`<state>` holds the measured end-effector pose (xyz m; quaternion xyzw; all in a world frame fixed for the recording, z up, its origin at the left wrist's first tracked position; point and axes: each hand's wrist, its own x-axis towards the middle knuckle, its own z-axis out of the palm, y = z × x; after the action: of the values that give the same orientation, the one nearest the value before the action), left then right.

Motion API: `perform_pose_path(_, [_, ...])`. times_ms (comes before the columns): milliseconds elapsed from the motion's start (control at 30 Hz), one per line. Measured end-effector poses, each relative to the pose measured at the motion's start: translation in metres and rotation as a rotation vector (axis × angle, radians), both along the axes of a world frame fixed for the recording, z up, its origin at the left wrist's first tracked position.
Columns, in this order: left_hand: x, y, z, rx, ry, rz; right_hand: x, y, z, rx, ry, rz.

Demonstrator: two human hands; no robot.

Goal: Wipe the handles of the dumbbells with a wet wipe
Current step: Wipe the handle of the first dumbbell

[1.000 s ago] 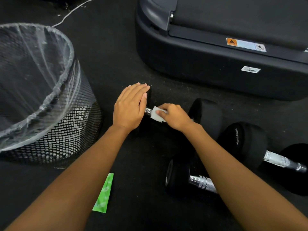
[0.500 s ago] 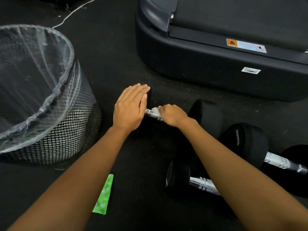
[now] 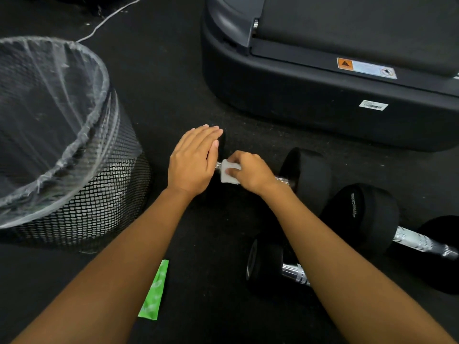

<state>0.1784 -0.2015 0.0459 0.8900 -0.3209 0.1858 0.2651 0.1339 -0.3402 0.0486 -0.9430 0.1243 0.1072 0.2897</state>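
Three black dumbbells with chrome handles lie on the dark floor. The farthest dumbbell (image 3: 308, 175) has its left head under my left hand (image 3: 193, 160), which presses flat on it with straight fingers. My right hand (image 3: 250, 171) grips a white wet wipe (image 3: 229, 173) wrapped on that dumbbell's handle, near its left end. A second dumbbell (image 3: 367, 214) lies to the right with its handle bare. The third dumbbell (image 3: 265, 266) lies nearest, partly hidden by my right forearm.
A black mesh waste bin (image 3: 82, 202) with a clear plastic liner stands at the left. A green wipe wrapper (image 3: 154, 291) lies on the floor between my forearms. A large black treadmill base (image 3: 310, 100) fills the upper right. A white cable (image 3: 106, 19) runs across the top left.
My right hand has rolled the wipe round the handle: the wipe was nearly hidden half a second ago and now shows broad and white. My left hand has stayed put.
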Motion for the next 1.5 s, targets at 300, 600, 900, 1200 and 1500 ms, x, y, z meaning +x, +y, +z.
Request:
perform_pose_path(300, [0.0, 0.001, 0.002, 0.013, 0.02, -0.002, -0.023, 0.007, -0.01, -0.26, -0.328, 0.111])
perform_pose_path(600, [0.002, 0.0, 0.001, 0.009, 0.02, 0.0, -0.034, 0.012, -0.012, -0.228, -0.35, 0.018])
perform_pose_path(900, [0.001, 0.001, 0.0, 0.006, 0.008, 0.006, -0.018, -0.001, -0.007, -0.234, -0.069, 0.037])
perform_pose_path(1200, [0.0, 0.001, 0.001, 0.01, 0.0, 0.01, -0.003, 0.008, 0.003, 0.055, 0.023, 0.023])
perform_pose_path(1500, [0.0, 0.001, 0.0, 0.018, 0.005, 0.012, -0.004, 0.007, 0.003, 0.003, 0.033, -0.032])
